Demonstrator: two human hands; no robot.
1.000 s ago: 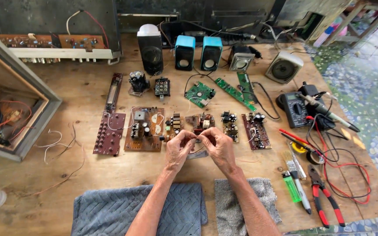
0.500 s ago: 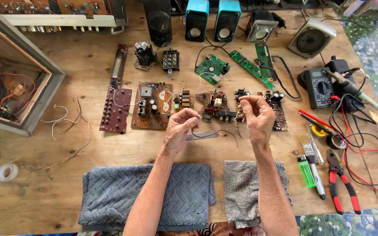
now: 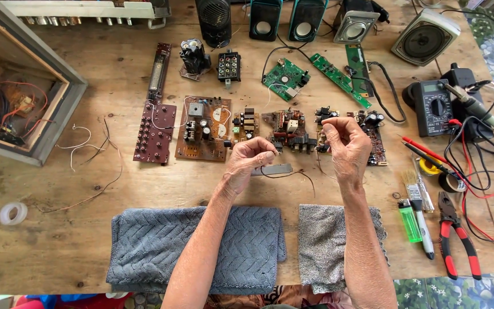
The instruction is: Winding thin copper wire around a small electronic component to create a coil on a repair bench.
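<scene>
You sit at a big wooden table with two grey towels near its front edge. A row of old circuit boards lies past your hands. On your right are red pliers and a green lighter.

Your left hand is curled, fingertips pinched together just above a small flat grey piece and a thin dark wire on the table. I cannot tell if the pinch has the wire in it. Your right hand is lifted, thumb and fingers pinched shut on something too small to see.

The wire looks very light and bendy. It probably slips and kinks easily, so pinch it near its end, softly, with just your fingertips.
</scene>
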